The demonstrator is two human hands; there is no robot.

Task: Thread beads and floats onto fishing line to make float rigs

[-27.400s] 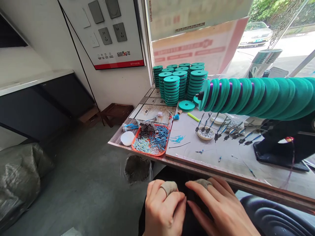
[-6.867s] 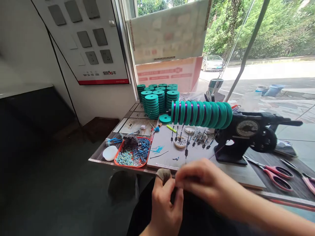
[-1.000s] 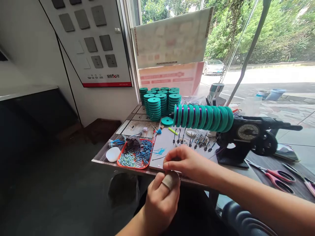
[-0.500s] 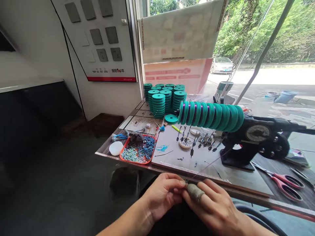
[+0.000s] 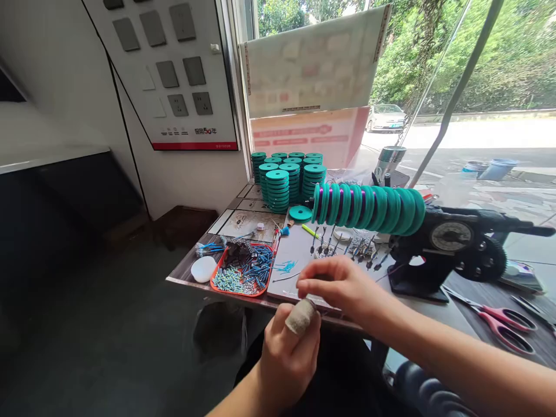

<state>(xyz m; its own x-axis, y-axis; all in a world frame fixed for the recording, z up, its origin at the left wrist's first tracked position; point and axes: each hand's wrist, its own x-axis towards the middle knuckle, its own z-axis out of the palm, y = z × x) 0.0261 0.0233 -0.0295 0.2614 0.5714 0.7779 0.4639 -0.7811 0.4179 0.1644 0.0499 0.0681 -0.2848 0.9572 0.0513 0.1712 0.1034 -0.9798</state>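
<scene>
Left hand (image 5: 289,353) sitting below counter (image 5: 434,310) edge, fingers curled closed, wrapped fingertip (image 5: 300,316) pointing up; right hand (image 5: 343,285) hovering just above it, fingers pinching together, whatever is pinched too small to tell; red tray (image 5: 241,277) of beads lying left; green discs (image 5: 369,205) lining winder (image 5: 452,246) behind; scissors (image 5: 499,321) lying right.

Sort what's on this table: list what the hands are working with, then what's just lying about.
In hand:
left hand with wrapped fingertip
right hand, fingers pinched
winder with green spools
hanging weights

Lying about:
stacked green spools
red tray
white dish
scissors
</scene>
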